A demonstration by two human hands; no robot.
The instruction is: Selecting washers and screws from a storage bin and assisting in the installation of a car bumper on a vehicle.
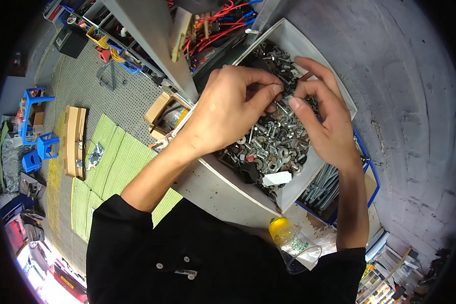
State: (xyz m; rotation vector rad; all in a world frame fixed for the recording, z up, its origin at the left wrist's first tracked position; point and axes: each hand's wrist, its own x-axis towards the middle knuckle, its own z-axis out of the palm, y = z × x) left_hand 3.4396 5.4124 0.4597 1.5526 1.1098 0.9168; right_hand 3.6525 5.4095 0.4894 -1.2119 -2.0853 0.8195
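Head view, left fingers [262, 76] pinched, contents unclear, right fingers [316, 89] curled, parted, above bolts [269, 138]

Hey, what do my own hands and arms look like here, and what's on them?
Your left hand and right hand are bare, with no gloves, rings or watch showing. Your forearms are uncovered below short black sleeves.

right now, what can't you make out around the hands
- Head view: whether the left hand pinches anything; its own curl hides it.
- Head view: the bottom of the grey bin; loose bolts cover it.
- Head view: part of the blue tray; the right forearm covers it.
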